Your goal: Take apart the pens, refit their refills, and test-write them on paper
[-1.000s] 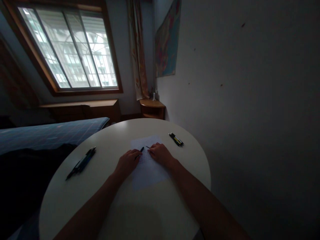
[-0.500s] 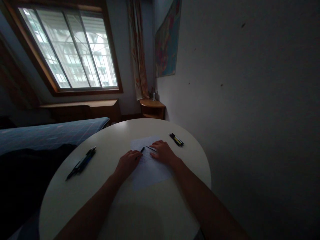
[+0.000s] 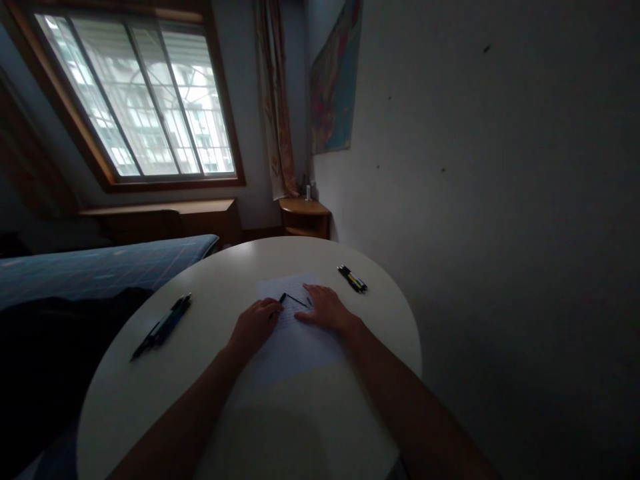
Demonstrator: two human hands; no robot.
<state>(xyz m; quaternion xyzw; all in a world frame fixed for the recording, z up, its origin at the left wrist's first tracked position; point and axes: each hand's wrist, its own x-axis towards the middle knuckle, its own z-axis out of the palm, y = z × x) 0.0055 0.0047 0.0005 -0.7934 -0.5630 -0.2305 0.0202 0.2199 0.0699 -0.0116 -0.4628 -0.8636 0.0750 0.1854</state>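
Note:
My left hand [image 3: 256,325] is closed around a black pen [image 3: 283,298], whose end sticks out past the fingertips. From near that end a thin dark rod, like a pen refill [image 3: 297,301], slants across the paper toward my right hand [image 3: 325,309]. My right hand rests over the sheet with thumb and index finger apart. A small dark piece [image 3: 309,301] shows between them; what it is I cannot make out. Under both hands lies a white sheet of paper [image 3: 295,353] with lines of writing on its upper part.
Several pens [image 3: 163,327] lie together on the left of the round white table [image 3: 240,267]. A smaller bundle of black pens [image 3: 352,279] with a yellow mark is at the right. A bed [image 3: 105,267] adjoins the left side, and the wall [image 3: 490,280] is at the right.
My right hand's thumb and index finger have spread apart. The thin rod has shifted left and down, closer to the pen in my left hand. The paper has slid slightly left.

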